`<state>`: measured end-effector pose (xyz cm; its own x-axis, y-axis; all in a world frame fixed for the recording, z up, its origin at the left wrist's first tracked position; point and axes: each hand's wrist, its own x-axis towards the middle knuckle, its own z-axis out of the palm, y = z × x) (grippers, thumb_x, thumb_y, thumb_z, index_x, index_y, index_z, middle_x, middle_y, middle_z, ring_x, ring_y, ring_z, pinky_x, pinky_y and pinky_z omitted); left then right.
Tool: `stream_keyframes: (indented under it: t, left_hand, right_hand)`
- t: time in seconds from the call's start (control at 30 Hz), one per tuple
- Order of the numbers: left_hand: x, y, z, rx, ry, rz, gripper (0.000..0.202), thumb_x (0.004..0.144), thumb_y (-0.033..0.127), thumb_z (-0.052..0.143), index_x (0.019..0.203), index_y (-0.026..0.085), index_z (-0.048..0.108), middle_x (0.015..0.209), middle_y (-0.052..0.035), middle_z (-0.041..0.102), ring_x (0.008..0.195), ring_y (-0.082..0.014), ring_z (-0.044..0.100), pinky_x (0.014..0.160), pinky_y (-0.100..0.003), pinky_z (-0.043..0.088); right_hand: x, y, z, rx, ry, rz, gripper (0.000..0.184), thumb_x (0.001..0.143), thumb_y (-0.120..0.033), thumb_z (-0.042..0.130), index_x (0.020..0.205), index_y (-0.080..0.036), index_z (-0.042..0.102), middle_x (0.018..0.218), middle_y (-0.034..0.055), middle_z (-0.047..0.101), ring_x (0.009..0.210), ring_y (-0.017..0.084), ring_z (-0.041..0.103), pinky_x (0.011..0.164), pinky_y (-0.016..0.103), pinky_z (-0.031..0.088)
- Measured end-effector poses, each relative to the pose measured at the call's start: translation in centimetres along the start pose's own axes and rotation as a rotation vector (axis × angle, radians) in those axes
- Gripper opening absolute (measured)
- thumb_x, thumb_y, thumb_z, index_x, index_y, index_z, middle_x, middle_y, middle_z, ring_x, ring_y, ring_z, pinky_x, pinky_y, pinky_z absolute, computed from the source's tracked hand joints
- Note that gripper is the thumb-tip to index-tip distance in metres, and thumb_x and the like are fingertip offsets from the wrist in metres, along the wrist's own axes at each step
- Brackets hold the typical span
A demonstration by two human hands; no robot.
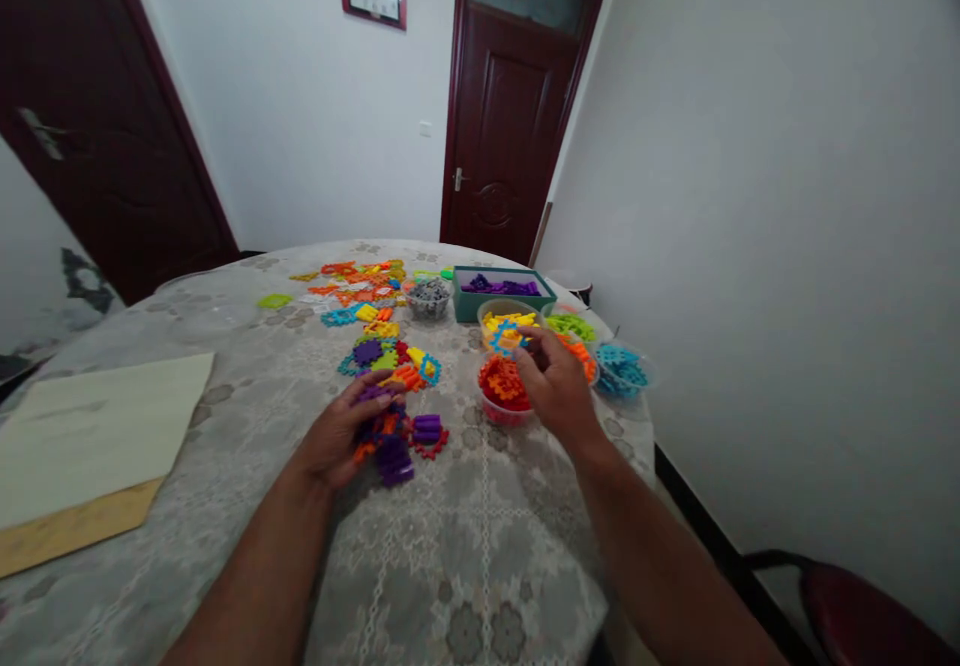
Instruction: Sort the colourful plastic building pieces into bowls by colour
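My left hand (339,434) is closed around a cluster of plastic gear pieces (373,411), purple and orange, just above the table. Below its fingers lie a dark purple piece (395,460) and a red gear (431,446) with purple tubes on it. Between the fingertips of my right hand (555,383) is a blue gear piece (507,336), held in front of a tub of yellow pieces (491,309). A bowl of red gears (504,413) stands just below that hand. More mixed gears (369,352) lie beyond my left hand.
A green box (466,308) with purple pieces stands behind the tubs. Bowls of grey pieces (430,298), lime pieces (571,327) and blue gears (621,372) are nearby. Orange pieces (352,284) are spread toward the back. A pale board (112,416) lies at left.
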<state>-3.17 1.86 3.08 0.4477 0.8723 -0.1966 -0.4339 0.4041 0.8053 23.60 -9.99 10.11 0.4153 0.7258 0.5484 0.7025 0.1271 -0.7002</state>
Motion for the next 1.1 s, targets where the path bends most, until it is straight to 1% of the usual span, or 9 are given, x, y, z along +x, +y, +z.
stream_keyframes:
  t: [0.1,0.17,0.27,0.33,0.43,0.67,0.8,0.9,1.1]
  left_hand:
    - [0.4,0.5,0.0,-0.087,0.148,-0.021,0.044,0.078,-0.001,0.071,0.118,0.017,0.068,0.107,-0.0107,0.078,0.072,-0.0212,0.078,0.058,-0.034,0.068]
    - [0.6,0.9,-0.2,-0.144,0.213,-0.05,0.037,0.08,0.0,0.066,0.113,0.016,0.069,0.099,-0.0093,0.078,0.069,-0.0212,0.077,0.057,-0.035,0.068]
    - [0.6,1.4,-0.5,-0.225,0.283,-0.096,0.036,0.079,0.002,0.06,0.111,0.013,0.07,0.093,-0.0103,0.077,0.072,-0.0236,0.077,0.059,-0.036,0.068]
    - [0.5,1.7,-0.7,-0.264,0.29,-0.103,0.042,0.076,0.003,0.057,0.114,0.012,0.069,0.097,-0.0129,0.077,0.079,-0.0264,0.078,0.063,-0.038,0.069]
    - [0.4,1.8,-0.8,-0.296,0.276,-0.095,0.051,0.071,0.004,0.054,0.12,0.01,0.068,0.104,-0.0161,0.077,0.086,-0.0285,0.078,0.068,-0.041,0.07]
    - [0.1,1.7,-0.8,-0.292,0.204,-0.107,0.068,0.065,0.005,0.055,0.132,0.011,0.065,0.11,-0.0189,0.075,0.094,-0.0325,0.078,0.069,-0.046,0.071]
    - [0.0,1.5,-0.9,-0.285,0.159,-0.113,0.074,0.062,0.004,0.055,0.135,0.012,0.064,0.114,-0.0212,0.074,0.098,-0.0348,0.078,0.073,-0.05,0.07]
    - [0.0,1.4,-0.8,-0.286,0.14,-0.121,0.077,0.06,0.003,0.056,0.136,0.013,0.063,0.117,-0.0218,0.074,0.099,-0.0363,0.078,0.073,-0.05,0.07]
    - [0.1,1.3,-0.7,-0.244,0.143,-0.116,0.078,0.061,0.003,0.055,0.138,0.013,0.061,0.112,-0.0206,0.075,0.094,-0.0352,0.079,0.07,-0.05,0.07]
  right_hand:
    - [2.8,4.1,-5.3,-0.222,0.204,0.003,0.041,0.095,-0.043,0.059,0.125,-0.018,0.072,0.1,0.0085,0.076,0.081,0.022,0.067,0.082,0.034,0.053]
    - [4.6,7.6,-8.3,-0.396,0.246,0.078,0.042,0.094,-0.041,0.057,0.125,-0.017,0.073,0.101,0.0104,0.078,0.084,0.023,0.069,0.084,0.035,0.052]
    - [6.4,12.7,-11.3,-0.648,0.11,0.243,0.04,0.095,-0.036,0.055,0.125,-0.016,0.074,0.105,0.0117,0.079,0.092,0.023,0.072,0.085,0.032,0.051]
    - [6.8,15.2,-12.2,-0.724,0.019,0.305,0.037,0.093,-0.033,0.057,0.119,-0.016,0.077,0.107,0.0127,0.08,0.094,0.024,0.073,0.084,0.03,0.05]
    - [7.0,17.6,-12.7,-0.764,-0.014,0.336,0.035,0.091,-0.03,0.058,0.114,-0.015,0.08,0.109,0.0145,0.081,0.097,0.025,0.073,0.085,0.03,0.049]
    - [7.6,19.6,-13.5,-0.851,0.028,0.347,0.039,0.096,-0.03,0.049,0.109,-0.013,0.082,0.107,0.0181,0.08,0.098,0.027,0.072,0.086,0.033,0.049]
    - [7.2,19.6,-13.0,-0.889,0.063,0.274,0.046,0.098,-0.033,0.048,0.127,-0.01,0.074,0.121,0.0202,0.075,0.112,0.029,0.067,0.098,0.038,0.048]
    - [6.6,19.3,-12.5,-0.909,-0.005,0.204,0.05,0.093,-0.039,0.061,0.134,-0.014,0.071,0.135,0.0187,0.069,0.126,0.031,0.06,0.108,0.042,0.045]
    - [6.4,18.9,-12.9,-0.962,-0.191,0.232,0.043,0.09,-0.044,0.066,0.128,-0.025,0.075,0.132,0.0127,0.073,0.119,0.031,0.066,0.1,0.043,0.05]
